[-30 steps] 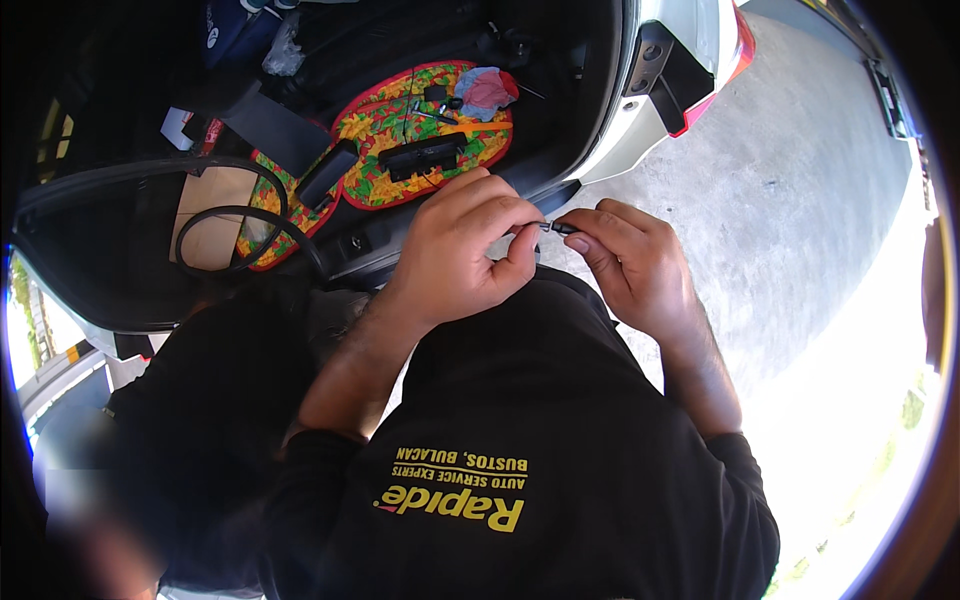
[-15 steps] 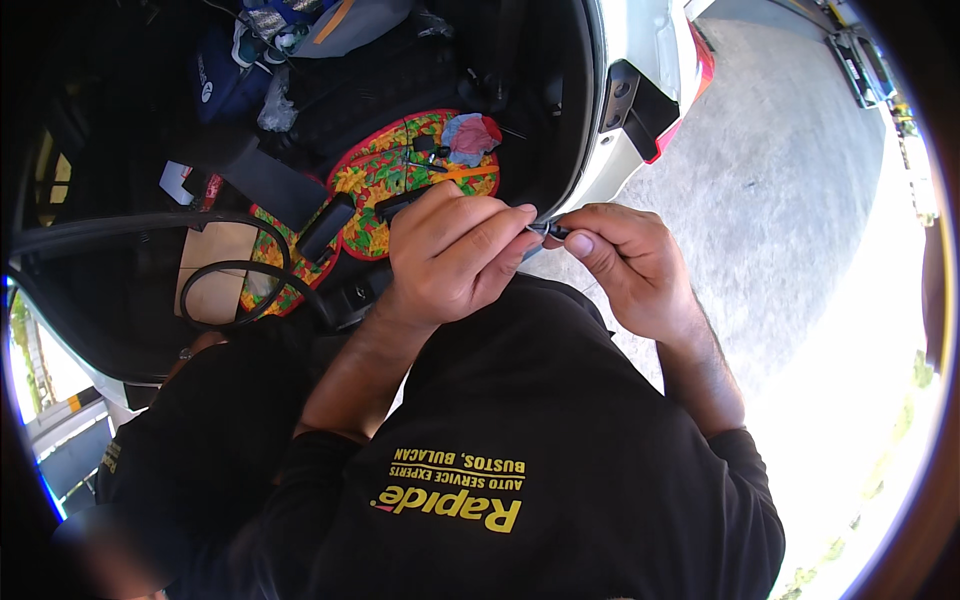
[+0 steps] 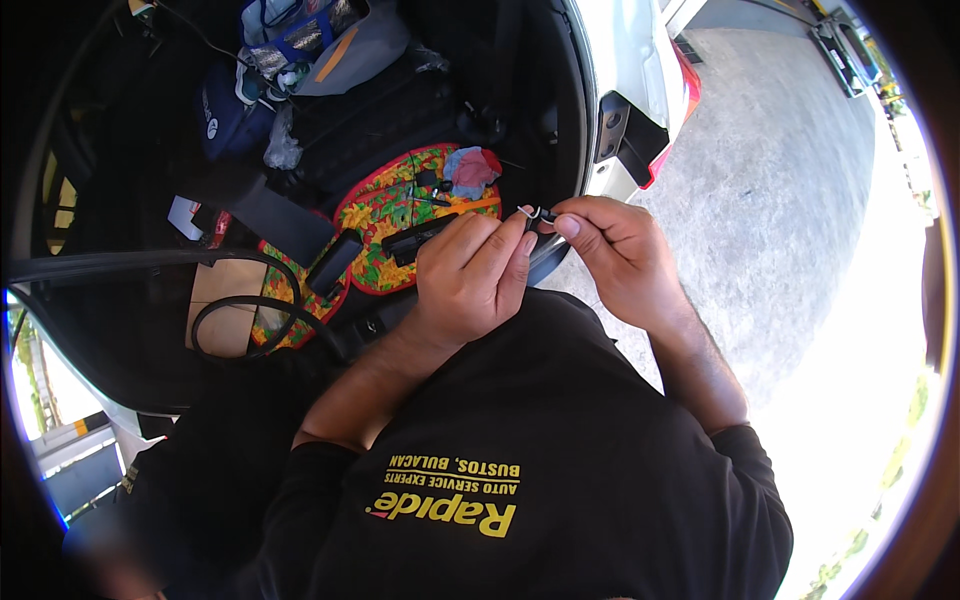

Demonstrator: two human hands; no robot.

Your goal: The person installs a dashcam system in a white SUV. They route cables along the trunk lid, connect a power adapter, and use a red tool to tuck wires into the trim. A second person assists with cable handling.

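My left hand (image 3: 470,275) is closed, pinching a thin dark lead or small part (image 3: 535,220) with pale bits, too small to make out fully. My right hand (image 3: 625,260) pinches the other end of it, fingertips close to the left's. Both are raised over the rim of an open car boot (image 3: 555,255). Behind them lie floral red-edged mats (image 3: 365,225) bearing a black bar-shaped part (image 3: 405,245), another black block (image 3: 335,262), an orange strip (image 3: 465,203) and a crumpled pink-and-blue cloth (image 3: 470,170).
The boot also holds bags (image 3: 340,70), cardboard (image 3: 220,315) and a looped black rubber strip (image 3: 250,300). A white car body edge with tail light (image 3: 680,120) borders concrete floor (image 3: 760,220). A co-worker in black (image 3: 200,490) is at my lower left.
The view has tilted, showing more of the boot's far end. My hands have edged closer, both still pinching the small part, which is now turned more upward.
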